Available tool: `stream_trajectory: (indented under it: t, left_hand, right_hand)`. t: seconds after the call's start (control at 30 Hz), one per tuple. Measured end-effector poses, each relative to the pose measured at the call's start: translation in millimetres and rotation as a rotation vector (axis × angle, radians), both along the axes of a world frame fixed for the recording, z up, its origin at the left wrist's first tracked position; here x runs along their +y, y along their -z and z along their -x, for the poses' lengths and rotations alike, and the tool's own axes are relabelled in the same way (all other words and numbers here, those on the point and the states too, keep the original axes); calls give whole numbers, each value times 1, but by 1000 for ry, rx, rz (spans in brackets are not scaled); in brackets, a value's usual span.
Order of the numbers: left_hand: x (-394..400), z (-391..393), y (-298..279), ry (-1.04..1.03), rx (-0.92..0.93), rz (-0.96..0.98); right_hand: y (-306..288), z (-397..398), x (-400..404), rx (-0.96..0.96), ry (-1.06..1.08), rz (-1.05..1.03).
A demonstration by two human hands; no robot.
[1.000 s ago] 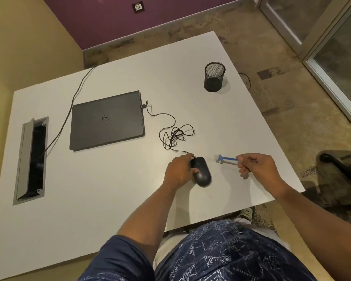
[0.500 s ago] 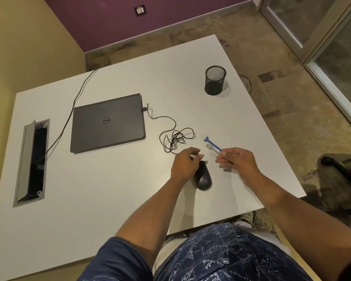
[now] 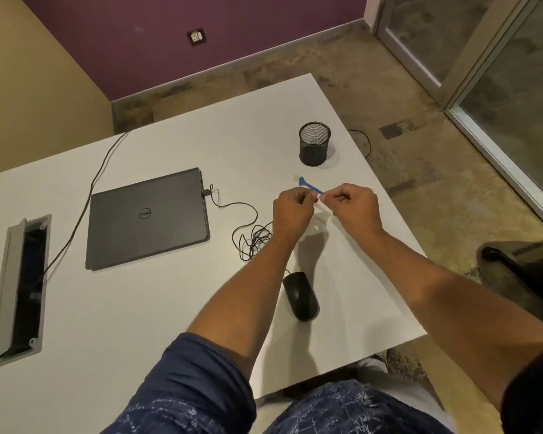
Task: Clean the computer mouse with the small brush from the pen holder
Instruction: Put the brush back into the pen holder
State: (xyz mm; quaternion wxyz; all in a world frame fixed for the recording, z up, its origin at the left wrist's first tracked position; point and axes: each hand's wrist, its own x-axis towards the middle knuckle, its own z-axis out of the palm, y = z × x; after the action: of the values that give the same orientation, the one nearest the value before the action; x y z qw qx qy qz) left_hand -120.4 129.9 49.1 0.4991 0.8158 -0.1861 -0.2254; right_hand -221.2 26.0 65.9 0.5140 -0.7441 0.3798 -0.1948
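A small blue brush (image 3: 308, 184) is held above the white table (image 3: 145, 308), its head pointing away toward the pen holder. My right hand (image 3: 353, 206) pinches its handle end, and my left hand (image 3: 293, 208) pinches the handle right beside it. The black computer mouse (image 3: 301, 296) lies untouched on the table below my forearms, near the front edge, its tangled cable (image 3: 251, 238) trailing left. The black mesh pen holder (image 3: 314, 143) stands upright at the back right.
A closed grey laptop (image 3: 148, 219) lies left of the hands, with the mouse cable plugged into its side. A cable tray opening (image 3: 19, 289) sits at the table's left. A black chair base (image 3: 514, 264) is on the floor to the right.
My left hand has let go of the mouse and risen to meet my right hand at the brush handle. Both hands moved away from me, toward the pen holder.
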Motion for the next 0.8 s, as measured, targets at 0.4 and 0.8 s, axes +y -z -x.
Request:
stream_trajectory:
  t: [0.4,0.8]
  left_hand:
    - [-66,-81,-10,358,-466,-386]
    - [-112,-124,16,619,-642,-716]
  right_hand:
    - [-17,-60,-90,143,-61,405]
    - [-32,-115,-138,390,-188,697]
